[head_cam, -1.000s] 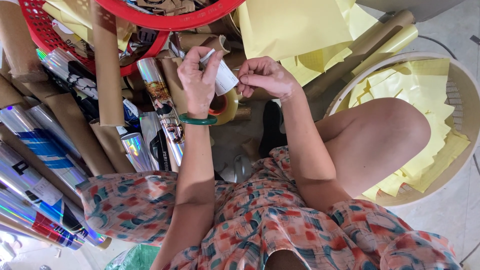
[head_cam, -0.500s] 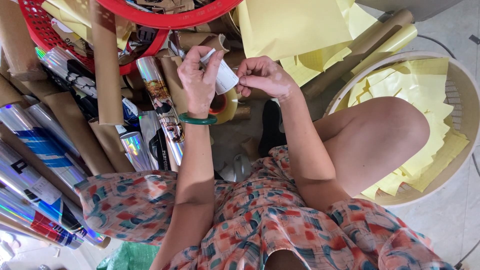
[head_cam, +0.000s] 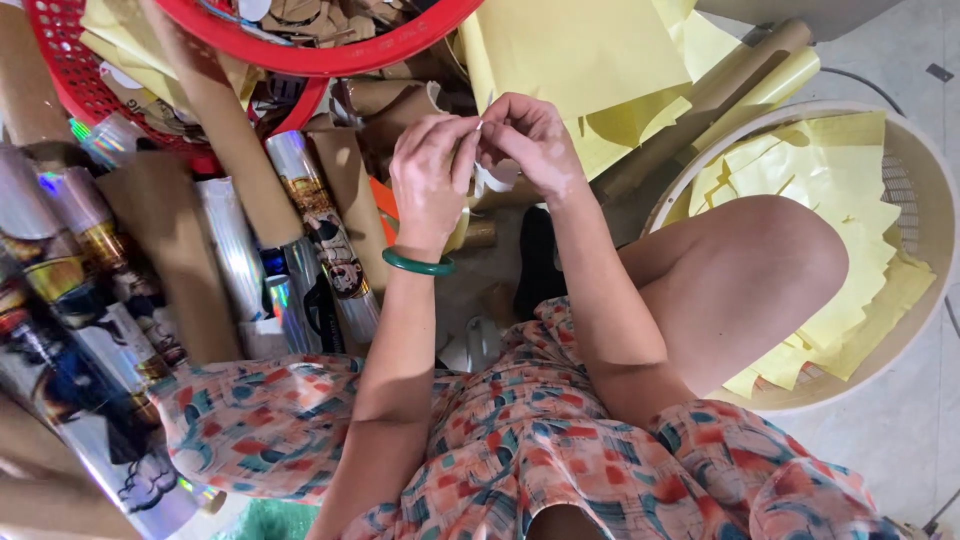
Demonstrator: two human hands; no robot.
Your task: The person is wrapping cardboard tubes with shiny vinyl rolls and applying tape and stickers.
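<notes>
Upper centre of frame: left hand (head_cam: 430,180), green bangle (head_cam: 417,264) at the wrist, and right hand (head_cam: 535,140) meeting fingertip to fingertip; fingers of both pinched narrow on a small white paper piece (head_cam: 497,178), held between them above the floor; upper left: red basket (head_cam: 330,58), cardboard tubes (head_cam: 215,130), shiny foil rolls (head_cam: 325,240); right: round pale basket (head_cam: 925,210) holding yellow sheets (head_cam: 850,230).

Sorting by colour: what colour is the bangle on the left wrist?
Green, a plain smooth bangle, clearest in the head view.
</notes>
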